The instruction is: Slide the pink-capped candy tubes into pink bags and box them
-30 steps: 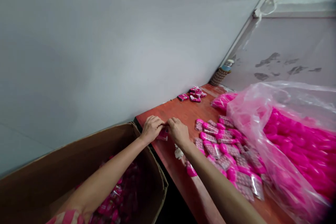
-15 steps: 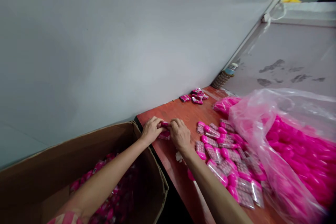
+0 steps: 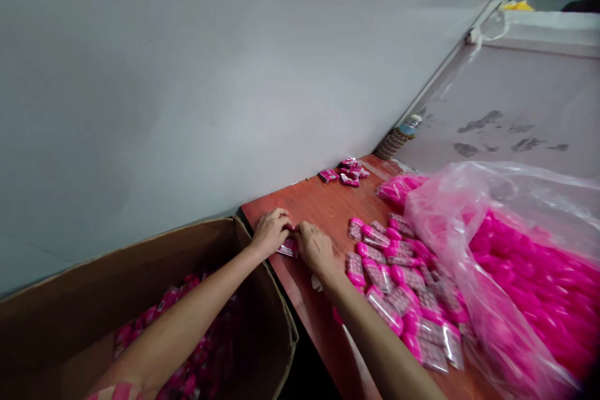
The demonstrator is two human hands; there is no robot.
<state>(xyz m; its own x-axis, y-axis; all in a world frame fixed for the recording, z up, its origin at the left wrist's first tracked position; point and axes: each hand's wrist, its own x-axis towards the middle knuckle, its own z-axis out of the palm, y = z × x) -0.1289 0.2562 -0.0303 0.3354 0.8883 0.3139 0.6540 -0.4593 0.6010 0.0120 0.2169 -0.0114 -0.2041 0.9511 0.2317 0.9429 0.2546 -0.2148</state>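
At the left edge of the red table (image 3: 323, 207), my left hand (image 3: 272, 232) and my right hand (image 3: 315, 246) meet with fingers pinched together. Between them is a small dark pink printed packet (image 3: 287, 247), mostly hidden by the fingers; its lower part shows below them. My left fingers close on its left side, my right fingers on its right side. To the right of my right hand lie many clear containers (image 3: 375, 237) with pink caps and small pale beads inside. A few pink printed packets (image 3: 349, 172) lie against the wall at the back.
A deep cardboard box (image 3: 187, 237) stands left of the table, with many pink packets (image 3: 206, 350) in it. On the right, a clear plastic bag (image 3: 450, 200) bulges with bright pink caps (image 3: 525, 262). A wrapped bottle-like object (image 3: 398, 136) leans in the back corner.
My hands have shifted slightly, and the packet between them has tilted and sunk lower. My fingertips have come closer together over it. The view has moved a little.
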